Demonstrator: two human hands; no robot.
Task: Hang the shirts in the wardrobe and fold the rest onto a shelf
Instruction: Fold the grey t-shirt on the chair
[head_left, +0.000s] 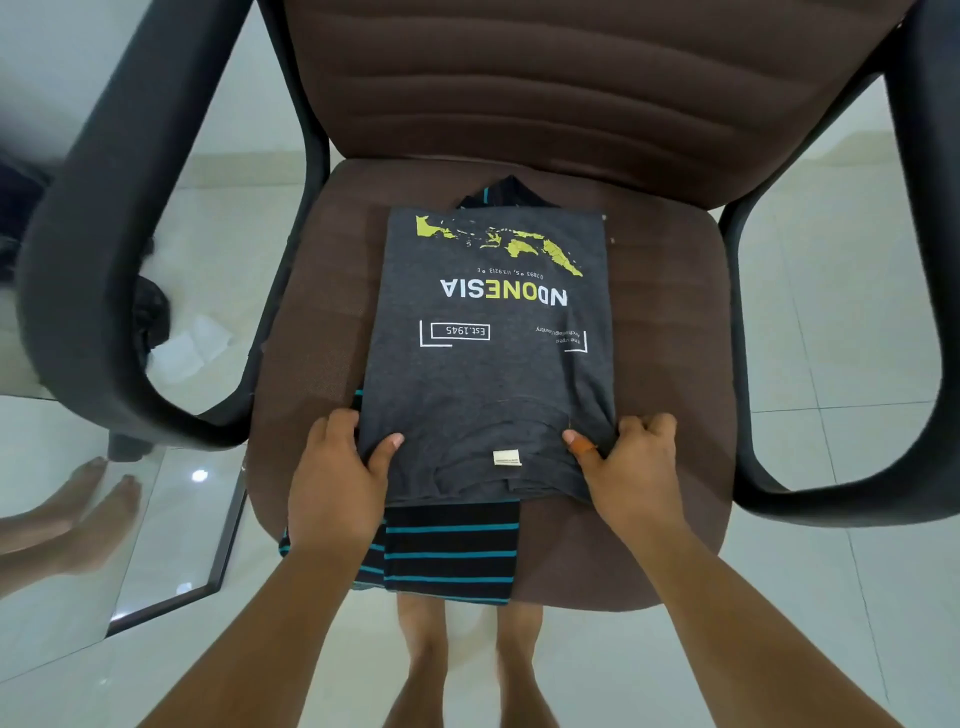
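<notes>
Head view: folded tee lies mid-seat atop striped shirt near chair front edge, left hand and right hand pinching its near corners; lift both together, level, so folds hold.

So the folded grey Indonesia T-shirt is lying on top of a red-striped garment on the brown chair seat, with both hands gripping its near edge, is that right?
Not quite: the head view shows the garment's stripes are teal on black, not red. The rest holds: the grey Indonesia T-shirt lies on it on the chair seat, left hand and right hand gripping its near edge.
</notes>
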